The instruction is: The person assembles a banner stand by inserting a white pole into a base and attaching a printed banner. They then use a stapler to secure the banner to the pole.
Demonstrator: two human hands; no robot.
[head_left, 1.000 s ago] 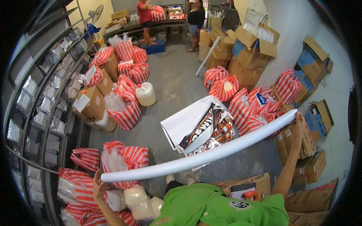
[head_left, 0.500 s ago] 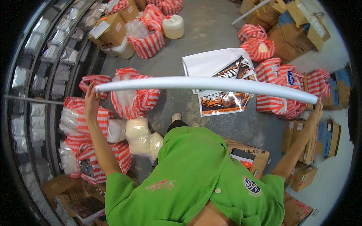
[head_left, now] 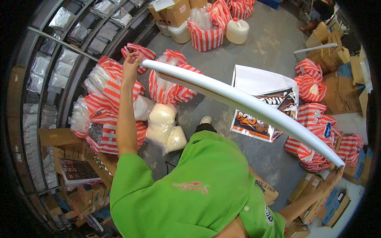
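Observation:
A long white roll (head_left: 238, 98), like a rolled-up sheet with a thin brownish edge along its underside, stretches across in front of me. It slants from upper left down to the right. At its far left end my left hand (head_left: 132, 61) is closed, with the fingers at the tip of the roll. My right hand (head_left: 334, 177) grips the near right end, its fingers partly hidden by the roll. Beyond and below the roll, a white sheet (head_left: 254, 79) and a dark printed poster with orange (head_left: 254, 126) lie on the grey floor.
Red-and-white striped bags (head_left: 105, 105) crowd the left, beside clear bags of pale material (head_left: 162, 119). More striped bags (head_left: 311, 119) and cardboard boxes (head_left: 341, 91) line the right. Shelves of silvery packs (head_left: 67, 63) stand left. A white jug (head_left: 237, 31) sits at the back.
The roll has gone from nearly level to slanting down to the right. My left hand now appears farther up, my right hand lower. The whole view has turned and shifted.

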